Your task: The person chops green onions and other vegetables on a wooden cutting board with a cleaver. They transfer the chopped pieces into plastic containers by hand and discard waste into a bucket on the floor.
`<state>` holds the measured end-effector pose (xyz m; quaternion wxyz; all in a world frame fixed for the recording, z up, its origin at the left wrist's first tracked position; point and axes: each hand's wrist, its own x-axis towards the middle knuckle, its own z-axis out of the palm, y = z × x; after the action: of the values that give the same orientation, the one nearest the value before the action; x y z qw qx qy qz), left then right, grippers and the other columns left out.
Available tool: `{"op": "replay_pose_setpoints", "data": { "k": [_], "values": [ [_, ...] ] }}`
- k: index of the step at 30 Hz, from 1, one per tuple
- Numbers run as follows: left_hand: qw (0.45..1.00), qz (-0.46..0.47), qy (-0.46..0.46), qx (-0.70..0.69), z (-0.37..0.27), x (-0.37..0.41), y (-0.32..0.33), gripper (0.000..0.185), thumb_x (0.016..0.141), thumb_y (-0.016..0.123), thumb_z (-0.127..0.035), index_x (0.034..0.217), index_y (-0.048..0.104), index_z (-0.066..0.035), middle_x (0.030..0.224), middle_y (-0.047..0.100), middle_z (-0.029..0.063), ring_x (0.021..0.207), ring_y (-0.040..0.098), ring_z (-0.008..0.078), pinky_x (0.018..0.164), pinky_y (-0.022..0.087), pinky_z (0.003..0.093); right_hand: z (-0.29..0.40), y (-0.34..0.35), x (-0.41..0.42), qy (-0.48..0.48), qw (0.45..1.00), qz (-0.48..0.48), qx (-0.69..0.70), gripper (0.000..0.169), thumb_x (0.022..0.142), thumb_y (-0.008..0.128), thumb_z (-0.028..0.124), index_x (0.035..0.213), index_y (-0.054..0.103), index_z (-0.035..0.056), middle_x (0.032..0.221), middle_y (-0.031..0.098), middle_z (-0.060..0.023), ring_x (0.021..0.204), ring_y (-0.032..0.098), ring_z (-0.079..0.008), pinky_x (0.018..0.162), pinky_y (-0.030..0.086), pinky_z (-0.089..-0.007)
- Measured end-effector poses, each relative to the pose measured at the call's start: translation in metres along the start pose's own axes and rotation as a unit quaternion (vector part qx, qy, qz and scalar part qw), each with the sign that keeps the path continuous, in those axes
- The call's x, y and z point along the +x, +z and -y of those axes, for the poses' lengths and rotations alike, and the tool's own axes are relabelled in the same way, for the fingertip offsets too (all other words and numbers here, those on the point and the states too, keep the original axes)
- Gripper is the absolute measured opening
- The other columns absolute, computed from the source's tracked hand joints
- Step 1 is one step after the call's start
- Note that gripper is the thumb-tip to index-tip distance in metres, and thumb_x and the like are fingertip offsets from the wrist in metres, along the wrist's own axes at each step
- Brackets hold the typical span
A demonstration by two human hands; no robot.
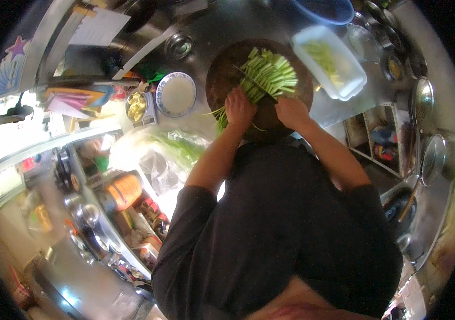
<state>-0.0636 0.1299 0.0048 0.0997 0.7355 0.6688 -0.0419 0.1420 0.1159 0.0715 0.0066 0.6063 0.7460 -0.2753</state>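
Observation:
A round, dark chopping board (221,68) lies before me on a metal counter. Cut green stalks (277,72) are heaped on its upper right part. My right hand (293,113) is closed around the handle end of a knife, whose blade (256,82) runs slantwise across the stalks. Just left of the blade, my left hand (240,107) presses on the uncut bunch, with thin leafy ends (221,120) sticking out beneath it at the board's left edge. The knife's handle is mostly hidden in my right hand.
Right of the board stands a white plastic tub (349,84) with pale green pieces inside. To the left are a patterned plate (176,94), a scale (149,116) bearing a bowl of yellow slices (136,107), and a clear plastic bag (159,160) of greens. A blue basin (325,18) sits at the back.

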Motion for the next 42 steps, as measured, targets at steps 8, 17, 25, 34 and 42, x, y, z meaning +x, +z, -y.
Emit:
{"op": "replay_pose_setpoints", "data": {
  "k": [8, 17, 25, 34, 42],
  "values": [
    [1.0, -0.001, 0.0, 0.007, 0.002, -0.013, -0.04, 0.125, 0.071, 0.073, -0.071, 0.154, 0.018, 0.006, 0.154, 0.033, 0.0239, 0.145, 0.03, 0.0378, 0.119, 0.019, 0.0548, 0.023, -0.033, -0.043, 0.011, 0.999, -0.009, 0.052, 0.032, 0.098, 0.05, 0.029, 0.096, 0.06, -0.0008, 0.085, 0.066, -0.0256, 0.082, 0.064, -0.045, 0.076, 0.049, -0.0556],
    [0.999, -0.023, 0.003, -0.039, 0.009, -0.028, -0.025, 0.119, 0.073, 0.073, -0.066, 0.149, 0.024, 0.01, 0.152, 0.035, 0.0283, 0.143, 0.032, 0.0402, 0.119, 0.02, 0.0531, 0.033, -0.017, -0.039, 0.01, 0.997, 0.049, 0.06, 0.028, 0.097, 0.05, 0.026, 0.095, 0.059, 0.0, 0.082, 0.066, -0.0248, 0.081, 0.065, -0.0445, 0.072, 0.049, -0.0564],
    [0.997, -0.074, 0.023, -0.031, 0.011, -0.032, 0.007, 0.088, 0.086, 0.063, -0.046, 0.144, 0.035, 0.012, 0.147, 0.039, 0.0312, 0.138, 0.034, 0.0461, 0.116, 0.026, 0.0537, 0.043, -0.025, -0.026, 0.014, 0.993, 0.103, 0.052, 0.027, 0.097, 0.048, 0.024, 0.098, 0.058, -0.0012, 0.086, 0.067, -0.0242, 0.083, 0.066, -0.0439, 0.073, 0.052, -0.0554],
    [0.996, -0.085, 0.038, -0.009, 0.012, -0.028, 0.015, 0.078, 0.089, 0.06, -0.039, 0.145, 0.037, 0.01, 0.146, 0.042, 0.0288, 0.133, 0.041, 0.0446, 0.108, 0.035, 0.0533, 0.026, 0.022, 0.001, 0.024, 0.994, 0.076, 0.071, 0.03, 0.092, 0.052, 0.022, 0.094, 0.066, -0.005, 0.094, 0.068, -0.0277, 0.088, 0.067, -0.0455, 0.076, 0.054, -0.0565],
    [0.996, -0.017, -0.029, -0.078, 0.003, 0.001, 0.009, 0.082, 0.091, 0.062, -0.045, 0.148, 0.034, 0.007, 0.148, 0.041, 0.0256, 0.134, 0.042, 0.0407, 0.11, 0.033, 0.0541, 0.023, -0.011, -0.005, 0.023, 0.994, 0.055, 0.091, 0.037, 0.099, 0.05, 0.031, 0.099, 0.06, -0.0037, 0.093, 0.066, -0.0277, 0.089, 0.063, -0.0476, 0.08, 0.049, -0.0564]
  ]
}}
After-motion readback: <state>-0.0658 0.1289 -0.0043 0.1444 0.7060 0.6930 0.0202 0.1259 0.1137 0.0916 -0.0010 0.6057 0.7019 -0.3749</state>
